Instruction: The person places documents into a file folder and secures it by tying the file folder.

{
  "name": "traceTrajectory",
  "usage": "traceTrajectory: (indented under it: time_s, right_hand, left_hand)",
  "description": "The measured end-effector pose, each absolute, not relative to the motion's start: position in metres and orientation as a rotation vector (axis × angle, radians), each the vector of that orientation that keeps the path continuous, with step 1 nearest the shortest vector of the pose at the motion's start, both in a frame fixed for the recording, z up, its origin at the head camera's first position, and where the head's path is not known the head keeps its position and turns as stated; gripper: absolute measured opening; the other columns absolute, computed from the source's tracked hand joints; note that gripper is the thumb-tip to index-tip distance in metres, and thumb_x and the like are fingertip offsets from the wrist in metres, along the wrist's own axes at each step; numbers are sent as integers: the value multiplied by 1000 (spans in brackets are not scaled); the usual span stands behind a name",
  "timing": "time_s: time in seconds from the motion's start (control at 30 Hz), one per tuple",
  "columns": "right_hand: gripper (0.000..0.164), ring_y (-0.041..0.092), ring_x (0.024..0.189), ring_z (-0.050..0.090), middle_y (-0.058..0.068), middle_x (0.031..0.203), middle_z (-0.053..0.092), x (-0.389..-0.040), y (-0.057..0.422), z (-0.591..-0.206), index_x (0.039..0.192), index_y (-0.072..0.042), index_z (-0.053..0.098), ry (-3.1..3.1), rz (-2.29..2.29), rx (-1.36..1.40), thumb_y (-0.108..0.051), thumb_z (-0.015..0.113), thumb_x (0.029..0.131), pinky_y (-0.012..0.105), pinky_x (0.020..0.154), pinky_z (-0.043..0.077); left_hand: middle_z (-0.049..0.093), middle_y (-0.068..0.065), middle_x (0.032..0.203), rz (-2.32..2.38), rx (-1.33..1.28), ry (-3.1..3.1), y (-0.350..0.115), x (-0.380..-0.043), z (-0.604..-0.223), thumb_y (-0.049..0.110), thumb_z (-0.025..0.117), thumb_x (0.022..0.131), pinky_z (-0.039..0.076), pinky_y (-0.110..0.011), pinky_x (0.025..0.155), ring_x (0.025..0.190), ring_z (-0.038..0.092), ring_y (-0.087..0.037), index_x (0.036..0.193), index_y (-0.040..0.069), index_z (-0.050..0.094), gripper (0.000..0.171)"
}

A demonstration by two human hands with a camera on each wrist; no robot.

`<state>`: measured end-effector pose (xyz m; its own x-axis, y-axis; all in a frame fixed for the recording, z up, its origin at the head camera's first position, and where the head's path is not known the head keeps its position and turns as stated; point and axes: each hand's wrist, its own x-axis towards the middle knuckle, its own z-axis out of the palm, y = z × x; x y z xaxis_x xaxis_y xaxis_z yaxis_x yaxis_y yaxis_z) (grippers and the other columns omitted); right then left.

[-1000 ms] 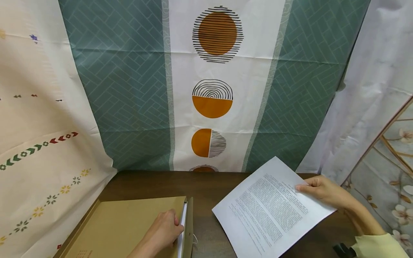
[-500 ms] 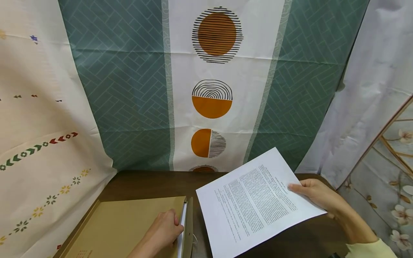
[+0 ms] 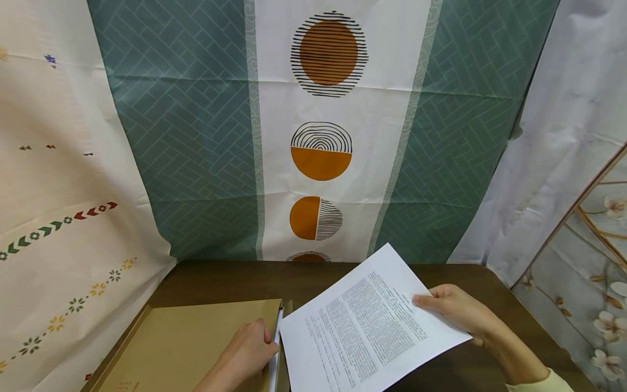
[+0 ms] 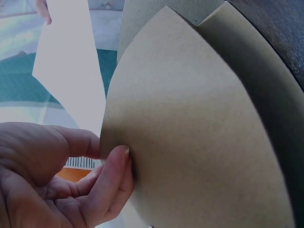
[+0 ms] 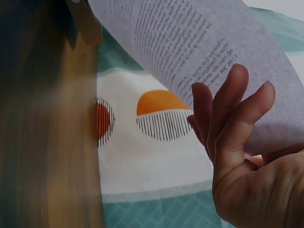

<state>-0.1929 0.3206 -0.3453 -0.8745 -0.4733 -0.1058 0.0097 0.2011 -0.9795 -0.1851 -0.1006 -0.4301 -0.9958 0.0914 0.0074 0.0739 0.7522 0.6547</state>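
Note:
My left hand pinches the right edge of the cover of a tan cardboard file folder at the front left of the table. In the left wrist view that cover bends up between thumb and fingers. White paper shows inside the folder's right side. My right hand pinches a printed sheet of paper by its right edge, thumb on top. The sheet is tilted above the table, its left corner overlapping the folder's right flap in the head view. From below, the right wrist view shows the fingers spread under the sheet.
The brown wooden table runs back to a green and white patterned curtain. A cream cloth hangs along the left side, and a white floral cloth hangs on the right.
My right hand has moved left with the printed sheet, bringing it from the table's right side up to the folder's right edge. The left hand has stayed on the folder cover.

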Motion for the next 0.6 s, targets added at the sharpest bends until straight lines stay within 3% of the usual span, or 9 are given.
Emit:
traceTrajectory:
  time_s: [0.33, 0.6]
  right_hand:
    - [36, 32, 78, 76, 20, 96, 75, -182, 295, -343, 110, 11, 66, 2178, -1742, -359, -22, 54, 107, 42, 64, 61]
    - [39, 34, 78, 76, 21, 97, 75, -166, 270, -344, 119, 15, 62, 2189, -1819, -372, -21, 52, 108, 48, 64, 61]
  left_hand:
    - [51, -8, 68, 1111, 102, 2858, -99, -184, -429, 8, 70, 86, 42, -30, 51, 50, 54, -17, 82, 7, 52, 18]
    - [52, -8, 68, 1077, 29, 2844, -95, -185, -426, 8, 71, 86, 40, -29, 52, 55, 52, -19, 81, 7, 53, 18]
